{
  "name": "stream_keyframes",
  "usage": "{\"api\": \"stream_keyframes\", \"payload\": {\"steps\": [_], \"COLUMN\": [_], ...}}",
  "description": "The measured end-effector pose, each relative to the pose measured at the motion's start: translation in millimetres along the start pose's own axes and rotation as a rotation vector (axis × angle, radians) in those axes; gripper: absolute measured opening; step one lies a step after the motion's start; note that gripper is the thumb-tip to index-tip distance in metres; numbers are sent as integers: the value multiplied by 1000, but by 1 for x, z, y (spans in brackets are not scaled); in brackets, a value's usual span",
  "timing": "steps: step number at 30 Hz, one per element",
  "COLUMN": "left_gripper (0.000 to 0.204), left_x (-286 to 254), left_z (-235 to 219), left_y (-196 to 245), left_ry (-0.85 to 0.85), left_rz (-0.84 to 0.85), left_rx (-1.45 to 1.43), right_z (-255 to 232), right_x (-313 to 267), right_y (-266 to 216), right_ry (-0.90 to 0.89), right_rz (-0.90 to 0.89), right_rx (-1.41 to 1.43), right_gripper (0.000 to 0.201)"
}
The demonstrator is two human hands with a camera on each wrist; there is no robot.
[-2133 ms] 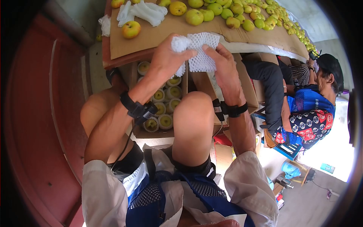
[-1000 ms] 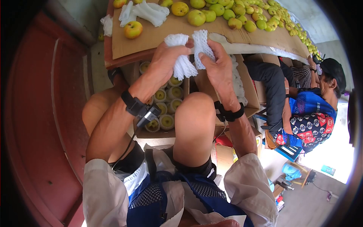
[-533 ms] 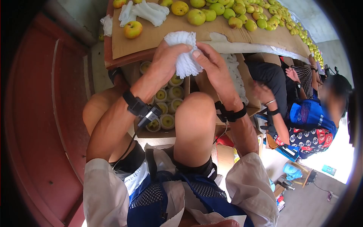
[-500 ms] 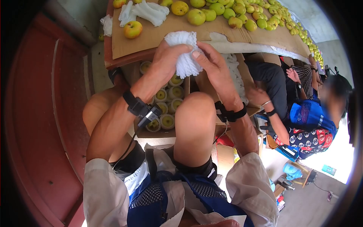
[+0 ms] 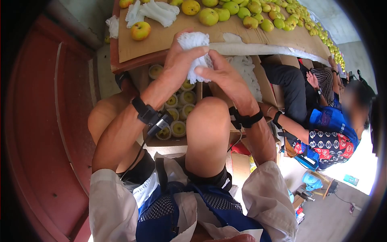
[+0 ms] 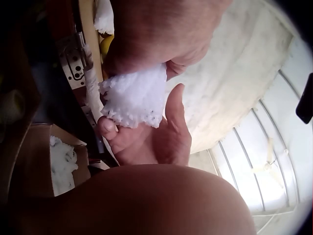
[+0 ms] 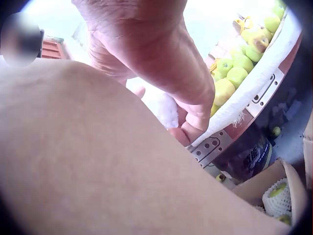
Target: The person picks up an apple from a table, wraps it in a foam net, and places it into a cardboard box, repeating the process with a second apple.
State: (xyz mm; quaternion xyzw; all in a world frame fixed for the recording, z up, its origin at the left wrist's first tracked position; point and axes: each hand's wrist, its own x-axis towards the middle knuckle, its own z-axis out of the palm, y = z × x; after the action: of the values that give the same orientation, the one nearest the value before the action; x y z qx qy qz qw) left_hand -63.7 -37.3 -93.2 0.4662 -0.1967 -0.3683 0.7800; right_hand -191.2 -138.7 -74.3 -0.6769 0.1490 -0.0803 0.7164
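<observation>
In the head view, a bunched stack of white foam fruit nets [image 5: 195, 44] is held up just in front of the table edge. My left hand [image 5: 175, 60] grips it, the thumb lying across the front. From the other side my right hand [image 5: 225, 74] closes on the lower part, its thumb over the netting. The left wrist view shows the foam netting [image 6: 137, 95] between both hands, with the right thumb raised beside it. In the right wrist view only a small part of the netting [image 7: 164, 110] shows; the hand hides the rest.
Loose apples [image 5: 209, 17] spread over the cardboard-covered table [image 5: 161, 44], and more foam nets [image 5: 159, 14] lie at its left. Below stands a carton of net-wrapped apples [image 5: 177, 129]. Another carton holds white netting [image 5: 246, 74]. Another person [image 5: 326, 125] sits at the right.
The right hand first held a separate net spread wide, then bunched it and brought it against the left hand's stack. Now its thumb has slid lower over the netting. The other person's arm has moved.
</observation>
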Motion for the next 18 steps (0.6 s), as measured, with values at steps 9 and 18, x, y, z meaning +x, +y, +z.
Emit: {"api": "stream_keyframes", "payload": {"steps": [9,18], "left_gripper": [54,54], "left_x": [1,0], "left_z": [2,3], "left_y": [4,12], "left_ry": [-150,-322], "left_rz": [-118,-260], "left_rx": [-7,104], "right_z": [-14,-24], "right_x": [4,-1], "right_y": [11,28], "right_ry": [-149,-231], "right_rz": [97,90], "right_rx": [72,213], "right_gripper": [47,39]}}
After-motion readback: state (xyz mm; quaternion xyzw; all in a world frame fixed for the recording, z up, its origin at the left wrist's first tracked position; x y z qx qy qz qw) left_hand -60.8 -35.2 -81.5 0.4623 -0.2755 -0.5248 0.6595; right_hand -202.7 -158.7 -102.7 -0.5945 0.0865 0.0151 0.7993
